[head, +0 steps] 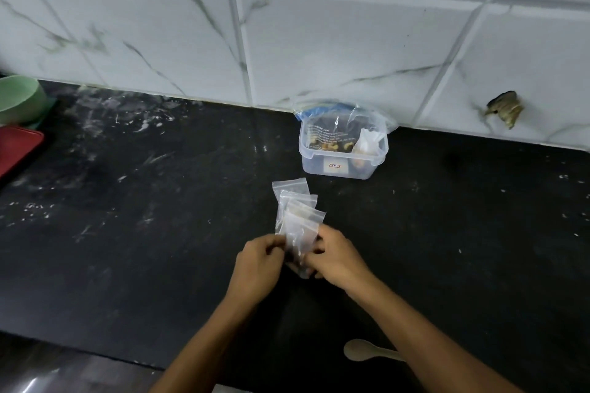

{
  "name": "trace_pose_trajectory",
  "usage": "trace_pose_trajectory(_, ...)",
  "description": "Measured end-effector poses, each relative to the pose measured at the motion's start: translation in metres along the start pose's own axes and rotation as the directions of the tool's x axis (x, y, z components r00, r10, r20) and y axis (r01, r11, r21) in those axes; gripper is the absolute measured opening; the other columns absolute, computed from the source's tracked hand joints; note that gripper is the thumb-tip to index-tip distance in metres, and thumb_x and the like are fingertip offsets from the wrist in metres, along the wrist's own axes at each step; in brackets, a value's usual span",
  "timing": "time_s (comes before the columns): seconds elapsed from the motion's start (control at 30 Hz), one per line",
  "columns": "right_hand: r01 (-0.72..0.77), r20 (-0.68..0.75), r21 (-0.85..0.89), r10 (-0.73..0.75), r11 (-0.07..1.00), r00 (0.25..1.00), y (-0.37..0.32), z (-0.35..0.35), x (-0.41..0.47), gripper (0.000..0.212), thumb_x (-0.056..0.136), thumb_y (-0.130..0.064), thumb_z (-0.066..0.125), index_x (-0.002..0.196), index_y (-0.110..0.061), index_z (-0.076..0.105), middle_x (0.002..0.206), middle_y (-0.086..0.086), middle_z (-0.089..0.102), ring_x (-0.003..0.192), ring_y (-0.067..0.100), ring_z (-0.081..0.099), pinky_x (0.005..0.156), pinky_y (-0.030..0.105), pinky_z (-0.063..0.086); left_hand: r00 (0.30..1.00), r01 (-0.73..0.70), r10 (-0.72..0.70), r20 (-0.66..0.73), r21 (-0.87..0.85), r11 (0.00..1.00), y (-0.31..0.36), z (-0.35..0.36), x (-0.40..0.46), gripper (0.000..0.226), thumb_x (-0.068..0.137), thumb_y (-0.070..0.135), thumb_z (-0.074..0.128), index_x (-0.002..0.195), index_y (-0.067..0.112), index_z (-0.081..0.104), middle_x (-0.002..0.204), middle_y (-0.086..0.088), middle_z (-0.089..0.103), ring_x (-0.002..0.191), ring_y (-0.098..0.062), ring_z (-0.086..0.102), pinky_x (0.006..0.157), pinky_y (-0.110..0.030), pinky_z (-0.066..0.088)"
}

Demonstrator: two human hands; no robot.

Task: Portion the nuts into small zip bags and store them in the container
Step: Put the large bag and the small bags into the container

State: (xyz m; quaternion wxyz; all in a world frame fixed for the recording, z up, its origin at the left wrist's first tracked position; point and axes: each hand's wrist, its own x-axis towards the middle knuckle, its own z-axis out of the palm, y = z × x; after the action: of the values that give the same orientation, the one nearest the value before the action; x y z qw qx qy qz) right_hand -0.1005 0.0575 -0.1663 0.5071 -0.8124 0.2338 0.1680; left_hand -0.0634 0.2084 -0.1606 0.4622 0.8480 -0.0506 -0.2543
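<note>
Both my hands hold a small clear zip bag (299, 241) over the black counter, my left hand (258, 265) pinching its left side and my right hand (338, 260) its right side. Several more empty small zip bags (292, 198) lie fanned on the counter just beyond it. Further back near the wall stands a clear plastic container (343, 156). A large clear bag of nuts (332, 134) sits inside it, its top sticking out, with a small filled bag (368, 143) at the right.
A pale spoon (367, 350) lies near the counter's front edge beside my right forearm. A green bowl (19, 99) and a red tray (16, 147) sit at the far left. The tiled wall (319, 41) runs behind, with a broken hole (506, 107) at right.
</note>
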Motion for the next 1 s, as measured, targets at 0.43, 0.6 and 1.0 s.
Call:
trace_pose_trajectory(0.43, 0.155, -0.31, 0.127, -0.109, 0.98, 0.944, -0.094, -0.15, 0.036, 0.015, 0.087, -0.002, 0.053, 0.09, -0.013, 0.063, 0.088, 0.015, 0.073, 0.077, 0.023, 0.073, 0.073, 0.039, 0.062, 0.896, -0.443, 0.437, 0.075, 0.18, 0.878, 0.168, 0.009, 0.1, 0.028, 0.091, 0.003, 0.044, 0.101, 0.002, 0.07, 0.092, -0.007, 0.07, 0.074, -0.014, 0.062, 0.064, -0.02, 0.05)
trace_pose_trajectory(0.6, 0.128, -0.308, 0.211, -0.058, 0.969, 0.95, -0.097, -0.175, 0.077, 0.021, 0.087, 0.005, 0.045, 0.093, -0.008, 0.061, 0.092, 0.021, 0.071, 0.078, 0.029, 0.073, 0.072, 0.041, 0.061, 0.934, -0.349, 0.343, 0.103, 0.057, 0.935, 0.187, 0.022, 0.157, 0.026, 0.084, -0.002, 0.043, 0.084, -0.005, 0.069, 0.075, -0.016, 0.063, 0.065, -0.021, 0.054, 0.066, -0.034, 0.045)
trace_pose_trajectory(1.0, -0.124, -0.273, -0.442, -0.001, 0.888, 0.962, -0.064, -0.169, 0.16, 0.024, 0.093, -0.023, 0.053, 0.072, -0.01, 0.049, 0.062, 0.001, 0.051, 0.053, 0.013, 0.05, 0.046, 0.025, 0.031, 0.923, -0.299, 0.181, 0.34, 0.339, 0.892, 0.17, 0.049, 0.223, 0.024, 0.089, -0.003, 0.046, 0.083, 0.006, 0.068, 0.07, -0.001, 0.058, 0.062, -0.008, 0.05, 0.06, -0.025, 0.041)
